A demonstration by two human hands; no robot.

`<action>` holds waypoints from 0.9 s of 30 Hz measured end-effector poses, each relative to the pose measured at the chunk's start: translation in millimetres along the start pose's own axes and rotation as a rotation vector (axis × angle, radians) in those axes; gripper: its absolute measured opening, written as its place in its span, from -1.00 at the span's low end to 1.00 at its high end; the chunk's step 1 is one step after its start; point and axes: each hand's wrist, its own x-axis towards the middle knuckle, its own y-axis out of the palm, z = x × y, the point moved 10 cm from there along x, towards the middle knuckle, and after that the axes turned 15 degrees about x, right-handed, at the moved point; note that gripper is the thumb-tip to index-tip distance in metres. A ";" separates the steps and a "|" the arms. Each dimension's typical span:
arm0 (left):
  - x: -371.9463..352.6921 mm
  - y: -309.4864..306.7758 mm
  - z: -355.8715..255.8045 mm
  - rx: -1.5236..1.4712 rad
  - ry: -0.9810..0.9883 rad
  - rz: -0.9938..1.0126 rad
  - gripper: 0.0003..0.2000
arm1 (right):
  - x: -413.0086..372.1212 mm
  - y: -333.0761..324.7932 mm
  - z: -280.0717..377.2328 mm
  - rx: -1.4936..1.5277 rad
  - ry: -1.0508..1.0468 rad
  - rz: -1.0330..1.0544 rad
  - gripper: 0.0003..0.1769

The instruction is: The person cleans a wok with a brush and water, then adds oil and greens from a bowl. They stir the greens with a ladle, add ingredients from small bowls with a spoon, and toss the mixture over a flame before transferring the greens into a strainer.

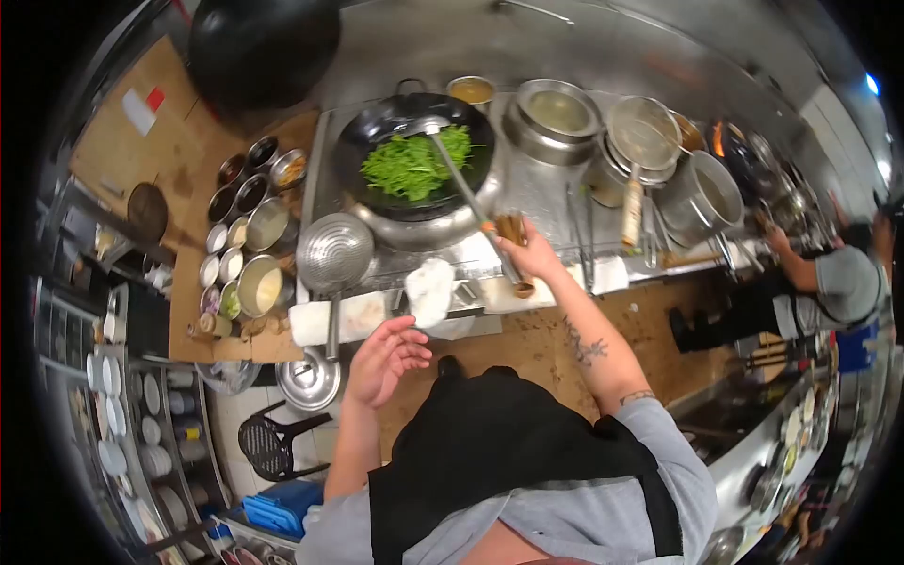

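Note:
A black wok [353,155] sits on the stove ring, with bright green leafy vegetables [410,169] piled in it. A long-handled wok ladle [454,174] leans into the wok, its head partly among the greens. My right hand [533,252] is closed around the lower handle of this ladle. Beside those fingers is a brown object [509,229] whose kind I cannot make out. My left hand [384,363] hovers, fingers apart and holding nothing, below a crumpled white cloth [430,290]. A perforated metal skimmer [335,252] rests left of that cloth.
Small pots and bowls of ingredients, including a steel pot [261,285], crowd the left side. Stacked metal pots [557,108], a mesh strainer [644,137] and a tall pot [699,193] stand right. Another person [841,282] works further right. A black stool [268,443] is lower left.

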 end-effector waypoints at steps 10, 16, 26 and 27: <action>31.0 -23.7 13.8 0.030 -0.101 0.029 -0.64 | 21.7 56.5 45.5 0.200 -0.272 -0.045 -0.63; 60.4 -42.6 4.4 0.066 -0.088 -0.060 -0.64 | -20.0 -55.2 69.5 1.271 0.139 0.062 -0.71; 109.3 14.7 33.4 0.054 -0.115 -0.061 -0.65 | 26.4 -379.0 -29.1 0.707 0.147 -0.667 -0.96; 113.1 20.3 36.8 0.062 -0.123 -0.059 -0.65 | 37.7 -407.1 -38.4 0.528 0.169 -0.697 -0.89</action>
